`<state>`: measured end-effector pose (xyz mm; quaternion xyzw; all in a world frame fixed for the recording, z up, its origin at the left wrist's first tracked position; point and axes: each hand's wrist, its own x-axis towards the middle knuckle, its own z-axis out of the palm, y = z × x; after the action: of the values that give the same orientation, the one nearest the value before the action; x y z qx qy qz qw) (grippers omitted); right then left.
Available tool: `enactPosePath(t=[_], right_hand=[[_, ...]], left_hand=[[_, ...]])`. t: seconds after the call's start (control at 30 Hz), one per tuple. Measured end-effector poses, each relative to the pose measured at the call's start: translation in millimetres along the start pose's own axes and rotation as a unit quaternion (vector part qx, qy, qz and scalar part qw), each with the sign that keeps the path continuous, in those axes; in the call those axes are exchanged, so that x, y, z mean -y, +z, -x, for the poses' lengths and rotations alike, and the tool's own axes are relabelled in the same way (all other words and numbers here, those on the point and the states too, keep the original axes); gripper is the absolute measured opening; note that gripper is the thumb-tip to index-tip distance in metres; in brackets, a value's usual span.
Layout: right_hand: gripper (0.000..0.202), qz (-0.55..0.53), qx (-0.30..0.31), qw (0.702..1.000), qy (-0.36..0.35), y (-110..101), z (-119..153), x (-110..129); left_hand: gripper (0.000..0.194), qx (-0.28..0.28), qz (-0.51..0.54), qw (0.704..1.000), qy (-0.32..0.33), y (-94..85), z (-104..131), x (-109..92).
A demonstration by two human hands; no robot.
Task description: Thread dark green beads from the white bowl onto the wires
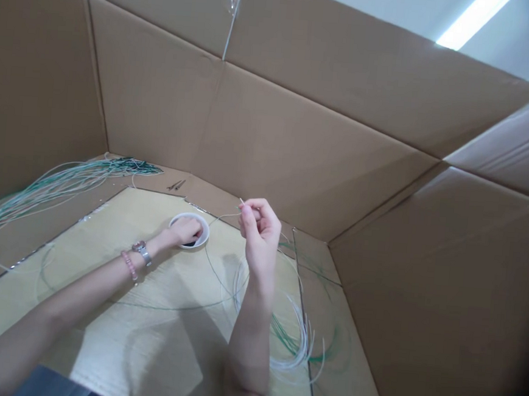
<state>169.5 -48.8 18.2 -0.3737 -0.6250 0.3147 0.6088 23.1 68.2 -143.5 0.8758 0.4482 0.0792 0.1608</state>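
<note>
My left hand (185, 230) reaches down into a small white bowl (205, 236); its fingertips are inside, over something dark, and whatever they hold is hidden. A watch and a pink bead bracelet are on that wrist. Raised to the right of the bowl, my right hand (259, 222) pinches the end of a thin wire (226, 216) between thumb and fingers. A short pale tip sticks out above the pinch. From there the wire runs left towards the bowl, and a thin green wire (215, 272) curves over the board below.
Green and white wires (64, 188) lie bundled at the left. Two small dark metal pieces (176, 185) rest behind the board (112, 326). Coiled wires (301, 341) lie right of my right forearm. Tall cardboard walls (273, 138) stand behind and at both sides.
</note>
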Motion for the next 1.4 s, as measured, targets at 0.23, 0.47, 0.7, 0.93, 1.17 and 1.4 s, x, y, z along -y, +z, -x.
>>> enactPosePath(t=[0.23,0.47,0.7,0.93,1.17,1.4], right_hand=[[0.019,0.007,-0.013,1.0,0.002,-2.3,-0.5,0.8],[0.019,0.029,-0.007,0.999,0.016,-5.2,0.6,-1.0],[0.021,0.014,-0.017,1.0,0.011,-1.1,-5.0,-0.4],[0.018,0.013,0.024,0.999,0.027,14.6,-10.1,-9.0],[0.02,0.001,0.076,0.996,0.046,40.0,-4.8,-16.3],[0.025,-0.055,0.125,0.99,0.046,107.8,1.2,-31.9]], left_hand=[[0.025,-0.004,0.006,1.0,-0.03,-4.8,2.7,-8.4],[0.025,-0.087,0.061,0.992,-0.065,-53.2,48.1,35.8],[0.026,-0.035,0.054,0.988,-0.143,-48.6,115.6,97.1],[0.024,-0.008,0.123,0.986,-0.115,-25.7,98.9,95.1],[0.038,-0.199,0.229,0.945,-0.122,-63.8,111.0,83.0],[0.043,-0.334,0.402,0.836,0.169,-121.7,123.9,-15.0]])
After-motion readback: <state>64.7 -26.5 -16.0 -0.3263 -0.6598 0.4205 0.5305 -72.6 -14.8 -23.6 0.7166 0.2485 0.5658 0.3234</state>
